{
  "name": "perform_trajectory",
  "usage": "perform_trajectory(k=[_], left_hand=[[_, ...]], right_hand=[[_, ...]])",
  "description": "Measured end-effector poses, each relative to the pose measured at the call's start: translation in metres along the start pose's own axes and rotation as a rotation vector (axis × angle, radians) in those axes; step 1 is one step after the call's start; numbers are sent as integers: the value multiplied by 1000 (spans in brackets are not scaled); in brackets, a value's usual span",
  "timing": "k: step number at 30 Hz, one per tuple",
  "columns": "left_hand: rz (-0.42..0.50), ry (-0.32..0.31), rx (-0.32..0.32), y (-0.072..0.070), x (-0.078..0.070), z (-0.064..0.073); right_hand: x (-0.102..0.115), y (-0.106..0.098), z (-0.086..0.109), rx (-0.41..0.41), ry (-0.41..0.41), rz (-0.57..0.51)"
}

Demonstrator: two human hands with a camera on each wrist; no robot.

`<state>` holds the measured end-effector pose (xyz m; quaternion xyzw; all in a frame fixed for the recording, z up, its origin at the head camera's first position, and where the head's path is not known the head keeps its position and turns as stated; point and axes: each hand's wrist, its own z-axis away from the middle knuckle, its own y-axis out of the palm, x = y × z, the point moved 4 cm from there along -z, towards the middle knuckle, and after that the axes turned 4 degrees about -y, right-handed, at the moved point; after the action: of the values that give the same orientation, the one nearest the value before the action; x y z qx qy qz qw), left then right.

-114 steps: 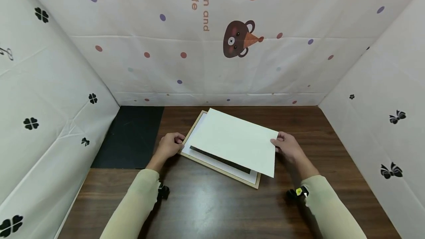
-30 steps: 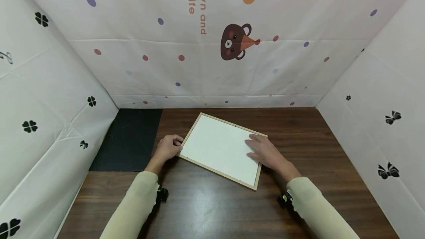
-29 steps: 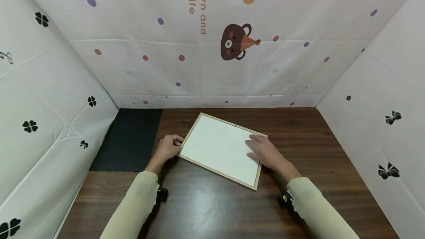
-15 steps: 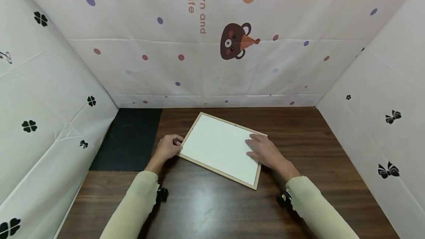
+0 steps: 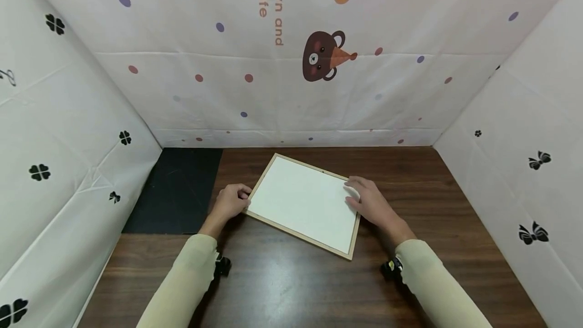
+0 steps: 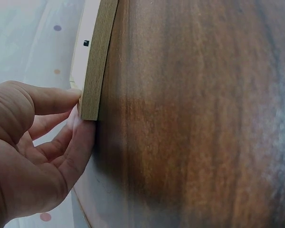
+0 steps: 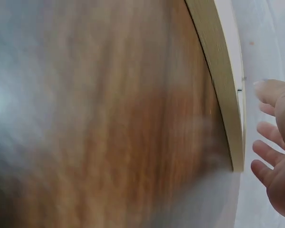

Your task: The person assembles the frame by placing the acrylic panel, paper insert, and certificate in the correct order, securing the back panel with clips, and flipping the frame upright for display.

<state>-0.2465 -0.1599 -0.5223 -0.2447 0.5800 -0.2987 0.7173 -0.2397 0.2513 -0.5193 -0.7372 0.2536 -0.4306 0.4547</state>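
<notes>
A picture frame (image 5: 298, 235) of light wood lies slantwise on the table, a white board (image 5: 296, 201) set inside its border. My left hand (image 5: 231, 201) pinches the frame's left corner, and the left wrist view shows the thumb on the wooden edge (image 6: 99, 61) with fingers at its outer side. A small black tab (image 6: 86, 43) shows at the inner edge there. Over the frame's right end is my right hand (image 5: 373, 205), its fingers spread and loosely bent. In the right wrist view those fingers (image 7: 268, 154) appear apart from the wood.
A flat black sheet (image 5: 177, 191) lies on the brown wooden table (image 5: 282, 287) at the back left. White printed cloth walls (image 5: 273, 95) enclose the table at the back and both sides.
The white board, earlier held tilted above the frame by my right hand, now lies inside the border. In the last half second my right hand has shifted slightly rightward; the left hand stays.
</notes>
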Motion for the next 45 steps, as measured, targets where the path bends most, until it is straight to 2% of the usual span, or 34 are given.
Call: perform_trajectory(k=[5, 8, 14, 16, 19, 23, 28, 34, 40, 45], left_hand=[[-6, 2, -7, 0, -1, 1], [-19, 8, 6, 0, -2, 2], [-87, 23, 17, -3, -4, 10], [-83, 16, 28, -3, -3, 13], [-30, -4, 52, -3, -4, 16], [0, -19, 46, -4, -6, 17], [-61, -2, 7, -5, -10, 10], [-80, 21, -33, -2, -15, -8], [-22, 66, -86, 3, -23, -21], [35, 107, -109, 9, -26, -26]], right_hand=[[-21, -2, -2, 5, 63, -53], [-31, -4, -4, 34, 135, -88], [-47, -5, -7, 81, 241, -127], [-49, -5, -7, 86, 251, -123], [-51, -6, -7, 84, 257, -117], [-49, -7, -7, 58, 231, -97], [-45, -9, 3, 44, 210, -70], [-39, -13, 23, 34, 200, -29], [-31, -20, 35, 65, 213, -7], [-24, -22, 39, 158, 261, -12]])
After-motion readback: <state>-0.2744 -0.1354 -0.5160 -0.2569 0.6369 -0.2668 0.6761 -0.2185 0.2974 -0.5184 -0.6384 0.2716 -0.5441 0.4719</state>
